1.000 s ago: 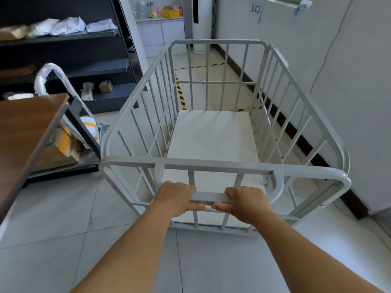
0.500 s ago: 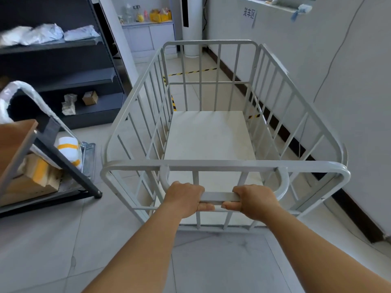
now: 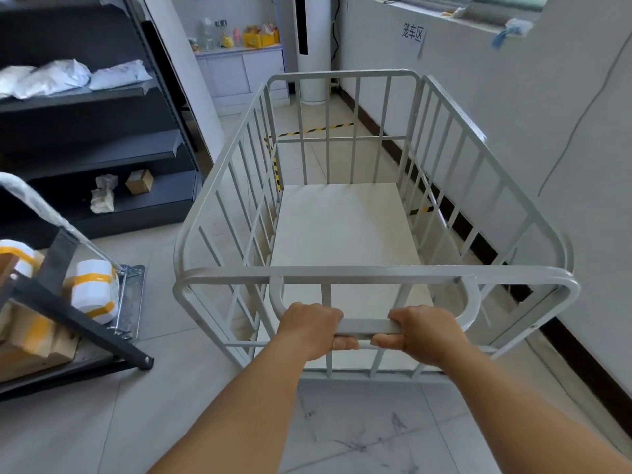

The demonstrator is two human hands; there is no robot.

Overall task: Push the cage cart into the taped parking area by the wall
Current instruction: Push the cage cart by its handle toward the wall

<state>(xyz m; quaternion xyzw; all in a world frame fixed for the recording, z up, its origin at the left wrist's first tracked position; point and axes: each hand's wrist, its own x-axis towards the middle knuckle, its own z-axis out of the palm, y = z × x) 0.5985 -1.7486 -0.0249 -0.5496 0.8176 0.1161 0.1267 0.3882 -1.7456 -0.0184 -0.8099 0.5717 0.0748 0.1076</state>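
Beside the right-hand wall: the cage cart (image 3: 342, 217) stands on the tiled floor, its long side running close along the white wall (image 3: 513, 131), its bars pale grey and its flat deck bare.
Taped parking area: yellow-and-black floor tape (image 3: 313, 129) shows through the cart's far bars, with another strip along its left side and a short piece by the skirting on the right; the cart's front end lies over or between these lines, though exactly how far I cannot tell.
Shelving: a dark shelf unit (image 3: 102, 145) stands well to the left, holding white bags and a small box.
Handle: a low looped push bar (image 3: 367, 326) at the cart's near end.
Left hand (image 3: 313, 328): fingers wrapped over the bar, thumb beneath.
Right hand (image 3: 422, 331): gripping the same bar just beside it, thumbs nearly meeting.
Wall sign (image 3: 412, 34): a small paper notice above the cart's far end.
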